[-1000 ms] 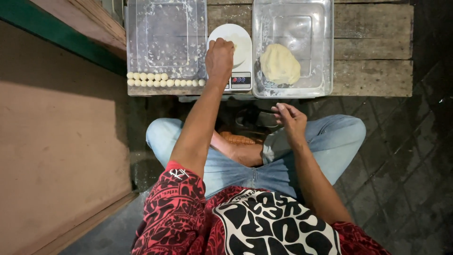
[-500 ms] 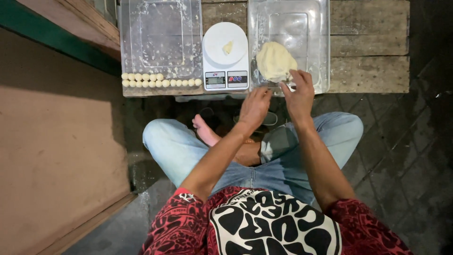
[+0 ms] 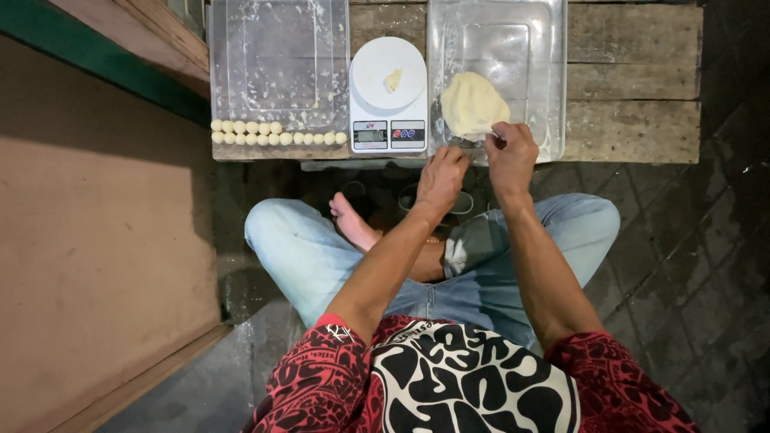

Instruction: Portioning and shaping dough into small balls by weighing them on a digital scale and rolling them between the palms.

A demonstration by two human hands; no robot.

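Observation:
A pale yellow dough lump (image 3: 472,103) lies in the clear plastic tub (image 3: 529,48) on the right of the low wooden bench. My right hand (image 3: 509,154) reaches into that tub, its fingertips pinched on the lump's near edge. Beside it, my left hand (image 3: 441,175) rests at the tub's near rim with its fingers curled; what they hold is hidden. A white kitchen scale (image 3: 389,120) stands between the two tubs with a small dough piece (image 3: 392,79) on its plate.
The left clear tub (image 3: 281,56) holds two rows of several small dough balls (image 3: 277,133) along its near edge. The wooden bench (image 3: 634,88) runs on to the right. I sit cross-legged in jeans on dark paving, with a brown board to my left.
My left hand came off the scale, leaving a small dough piece there, and moved right to the right tub. My right hand rose from my lap to the dough lump.

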